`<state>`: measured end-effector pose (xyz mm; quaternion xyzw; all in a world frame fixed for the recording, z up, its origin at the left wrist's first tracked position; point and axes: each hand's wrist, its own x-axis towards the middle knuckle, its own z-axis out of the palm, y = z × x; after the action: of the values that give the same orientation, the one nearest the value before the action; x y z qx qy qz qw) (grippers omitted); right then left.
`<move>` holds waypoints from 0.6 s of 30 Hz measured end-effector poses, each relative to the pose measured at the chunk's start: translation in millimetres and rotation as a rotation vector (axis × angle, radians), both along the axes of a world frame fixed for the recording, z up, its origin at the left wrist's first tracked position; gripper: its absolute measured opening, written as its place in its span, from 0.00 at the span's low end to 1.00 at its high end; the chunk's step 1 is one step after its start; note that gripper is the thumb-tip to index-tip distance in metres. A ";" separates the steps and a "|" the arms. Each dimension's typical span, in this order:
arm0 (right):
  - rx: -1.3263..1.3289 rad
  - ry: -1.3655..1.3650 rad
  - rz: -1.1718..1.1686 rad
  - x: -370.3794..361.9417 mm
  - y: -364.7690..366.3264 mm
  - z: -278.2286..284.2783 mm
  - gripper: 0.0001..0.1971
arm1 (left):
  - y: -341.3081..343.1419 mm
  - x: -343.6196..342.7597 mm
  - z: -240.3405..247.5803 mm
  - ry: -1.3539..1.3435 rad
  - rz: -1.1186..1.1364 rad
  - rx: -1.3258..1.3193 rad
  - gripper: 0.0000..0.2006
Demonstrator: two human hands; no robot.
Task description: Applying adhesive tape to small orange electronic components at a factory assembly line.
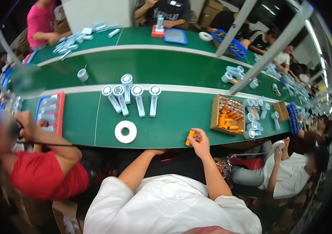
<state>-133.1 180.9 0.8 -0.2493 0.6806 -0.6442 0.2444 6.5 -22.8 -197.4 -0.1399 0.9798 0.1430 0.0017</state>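
Observation:
My right hand [201,143] is closed around an orange cylindrical battery [190,137], held upright-tilted at the near edge of the green table. At that same edge, further left, lies my left hand [155,151]; it is low against the edge and its fingers are hidden. A white tape roll [125,132] lies flat on the table ahead of my left hand. Beyond it rest several pale blue handheld fans [138,91] with round heads, side by side. Right of my right hand stands a cardboard box [215,115] holding orange batteries and others with silvery ends.
Several more blue fans [254,125] stand right of the box. A red-rimmed tray [60,113] of blue parts is at the left, beside a person in red. A raised strip [189,90] crosses the table; a metal post [269,50] rises at right. Co-workers sit around.

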 end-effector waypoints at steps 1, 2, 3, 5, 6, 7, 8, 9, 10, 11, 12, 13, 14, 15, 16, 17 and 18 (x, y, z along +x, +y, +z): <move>0.037 0.012 -0.019 -3.8 -0.9 0.7 0.22 | 11.9 28.4 29.0 -0.051 -0.003 0.291 0.22; 0.072 0.014 -0.043 -4.4 -2.2 -1.2 0.22 | 20.9 45.2 62.3 -0.122 -0.011 0.577 0.19; 0.107 0.013 -0.060 -5.2 -4.3 -2.7 0.22 | 26.3 65.6 97.4 -0.202 -0.011 0.862 0.16; 0.181 0.053 -0.082 -0.2 -15.4 3.3 0.21 | 11.2 83.6 164.6 -0.284 0.007 1.147 0.14; 0.220 0.100 -0.097 -3.2 -26.9 9.2 0.21 | 8.2 97.2 180.9 -0.208 -0.026 1.266 0.11; 0.223 0.103 -0.077 -1.6 -43.1 20.4 0.21 | 8.4 111.1 193.9 -0.122 -0.050 1.388 0.09; 0.282 0.246 -0.058 -2.2 -59.8 35.9 0.21 | 11.3 122.1 202.2 -0.024 -0.069 1.515 0.07; 0.335 0.391 -0.038 -4.4 -77.3 45.9 0.20 | 12.7 130.1 206.3 0.079 -0.091 1.638 0.05; 0.316 0.434 -0.040 -10.6 -93.6 48.8 0.20 | 10.9 132.6 209.7 0.101 -0.076 1.647 0.05; 0.295 0.477 -0.044 -17.9 -109.3 48.9 0.20 | 6.5 131.8 214.3 0.198 -0.024 1.705 0.04; 0.296 0.479 -0.029 -24.5 -125.7 47.9 0.20 | -0.1 130.2 218.5 0.290 0.028 1.757 0.03; 0.226 0.435 -0.038 -31.0 -141.6 47.3 0.21 | -7.5 128.9 222.1 0.381 0.075 1.804 0.02; 0.155 0.390 -0.051 -35.8 -152.2 43.5 0.21 | -13.0 128.5 224.4 0.470 0.118 1.846 0.02; 0.166 0.443 -0.060 -45.0 -159.1 32.2 0.21 | -19.0 126.8 224.6 0.507 0.172 1.812 0.02; 0.177 0.495 -0.074 -55.1 -164.6 21.3 0.21 | -24.8 125.5 224.7 0.540 0.222 1.775 0.02; 0.170 0.496 -0.088 -58.4 -168.9 10.9 0.21 | -29.3 127.2 223.0 0.531 0.209 1.769 0.02; 0.254 0.561 -0.122 -56.1 -171.0 2.3 0.21 | -32.6 130.6 221.1 0.617 0.343 1.734 0.03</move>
<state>-189.3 9.9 3.1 -0.3435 0.8101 -0.4736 0.0372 137.1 -55.4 23.7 -0.1885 0.4542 0.8528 -0.1757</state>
